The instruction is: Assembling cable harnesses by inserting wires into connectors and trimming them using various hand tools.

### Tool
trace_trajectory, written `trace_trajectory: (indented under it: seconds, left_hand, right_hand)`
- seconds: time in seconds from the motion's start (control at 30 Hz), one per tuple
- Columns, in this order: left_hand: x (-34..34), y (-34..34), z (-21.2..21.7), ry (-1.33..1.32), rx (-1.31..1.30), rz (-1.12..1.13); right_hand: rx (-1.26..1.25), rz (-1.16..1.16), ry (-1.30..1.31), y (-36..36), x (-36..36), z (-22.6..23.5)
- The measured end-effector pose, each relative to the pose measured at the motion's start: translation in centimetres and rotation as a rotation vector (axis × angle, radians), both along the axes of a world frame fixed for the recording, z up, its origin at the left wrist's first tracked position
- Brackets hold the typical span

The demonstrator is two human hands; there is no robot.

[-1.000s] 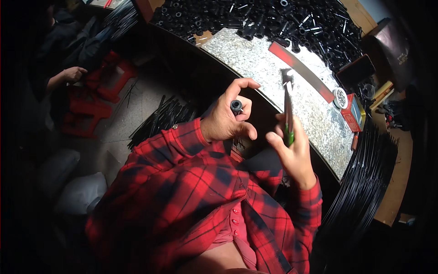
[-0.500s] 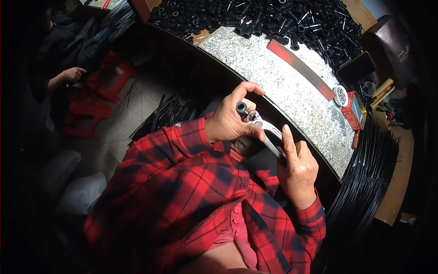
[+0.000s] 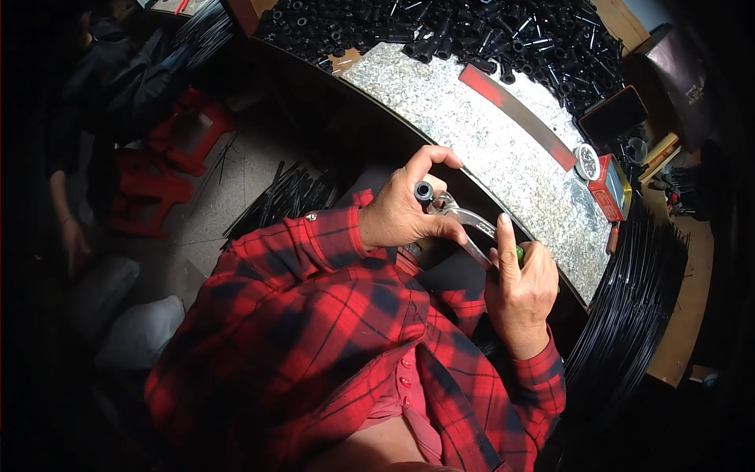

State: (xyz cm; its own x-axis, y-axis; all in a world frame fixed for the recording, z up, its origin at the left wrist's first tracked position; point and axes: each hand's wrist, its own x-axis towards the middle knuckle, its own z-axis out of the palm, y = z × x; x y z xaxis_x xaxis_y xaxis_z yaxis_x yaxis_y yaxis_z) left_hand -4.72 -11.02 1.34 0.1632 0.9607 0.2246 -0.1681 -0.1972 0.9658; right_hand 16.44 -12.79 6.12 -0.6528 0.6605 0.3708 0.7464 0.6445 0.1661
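In front of my lap, my left hand [image 3: 399, 208] curls around a short black tubular piece [image 3: 423, 190] whose round open end points up. Its index finger arches out and its thumb stretches toward the tool. A silver pliers-like tool [image 3: 472, 221] with curved arms has its head against or just beside the black piece; the exact contact is hard to see. My right hand [image 3: 521, 287] is closed around the tool's handles, index finger extended along them. A bit of green handle [image 3: 520, 254] shows between the fingers.
Beyond my hands is a speckled worktop [image 3: 448, 110] with a heap of black tubular parts [image 3: 503, 31], a red-and-dark strip [image 3: 519, 118], a small round tub [image 3: 587, 161], a red box [image 3: 609, 189] and a phone [image 3: 612, 116]. Long black rods [image 3: 629, 307] stand at right; red stools [image 3: 149, 193] at left.
Both hands have shifted slightly right and down with the tool and black piece. Green now shows at the tool's handles. At left, another person's hand has dropped from beside the red stools.
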Motion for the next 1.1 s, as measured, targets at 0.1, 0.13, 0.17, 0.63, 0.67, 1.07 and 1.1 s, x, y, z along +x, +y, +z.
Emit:
trace_trajectory:
  seconds: [0.1,0.13,0.17,0.63,0.67,1.07,1.1]
  left_hand:
    - [0.1,0.0,-0.2,0.002,0.012,0.019]
    - [0.2,0.0,-0.4,0.026,0.028,0.038]
    - [0.3,0.0,-0.6,0.051,0.044,0.057]
    - [-0.7,0.7,-1.1,0.076,0.078,-0.001]
    - [-0.7,0.7,-1.0,0.032,0.044,-0.017]
    - [-0.4,-0.1,-0.1,0.110,0.032,-0.166]
    - [-0.3,-0.2,0.0,0.110,0.047,-0.163]
  right_hand:
    - [-0.001,-0.006,-0.032,-0.1,-0.1,0.5]
    - [-0.002,-0.011,-0.050,-0.2,0.0,0.7]
    - [-0.002,-0.014,-0.048,-0.3,-0.1,1.0]
    - [-0.191,0.049,0.120,0.0,-0.1,1.3]
    - [-0.175,0.079,0.132,0.0,0.0,1.5]
    - [-0.387,0.029,0.103,-1.6,0.6,2.8]
    - [-0.387,0.026,0.106,-1.6,0.5,2.7]
